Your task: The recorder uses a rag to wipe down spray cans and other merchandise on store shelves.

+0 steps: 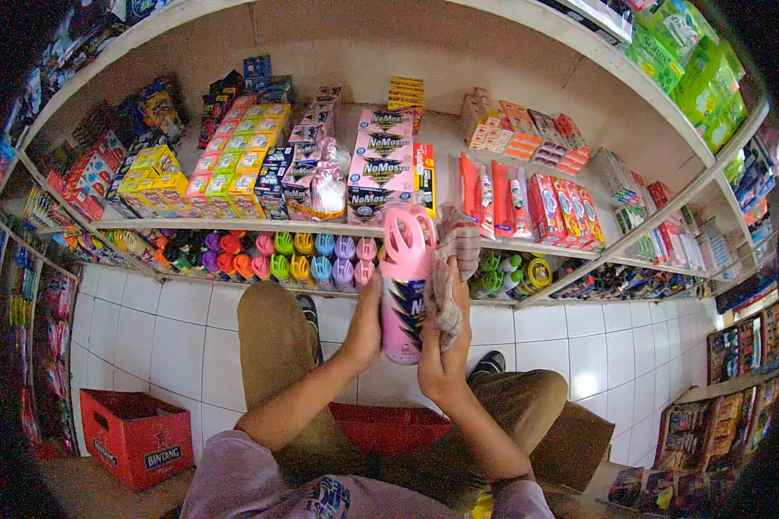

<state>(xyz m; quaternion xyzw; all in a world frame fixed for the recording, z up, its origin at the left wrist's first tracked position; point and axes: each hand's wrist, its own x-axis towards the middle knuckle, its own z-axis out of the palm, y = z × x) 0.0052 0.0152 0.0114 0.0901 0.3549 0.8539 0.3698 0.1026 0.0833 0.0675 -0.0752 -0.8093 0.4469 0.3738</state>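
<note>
Upright before me is a pink spray can (401, 318) with a pink vented cap (408, 240) and a dark zigzag label. My left hand (365, 327) grips the can's left side. A crumpled checked cloth (453, 259) lies between my right hand (446, 350) and the can's right side, pressed against cap and body. My right fingers are partly covered by the cloth. Behind the can, on the bottom shelf, stand several spray cans with coloured caps (324, 259).
The shelf edge (285, 224) runs just beyond my hands. Above it stand NoMos boxes (382, 170), yellow boxes (159, 188) and toothbrush packs (511, 198). A red Bintang crate (136, 441) rests at lower left, a cardboard box (571, 447) at lower right. White tiles (182, 337) cover the floor.
</note>
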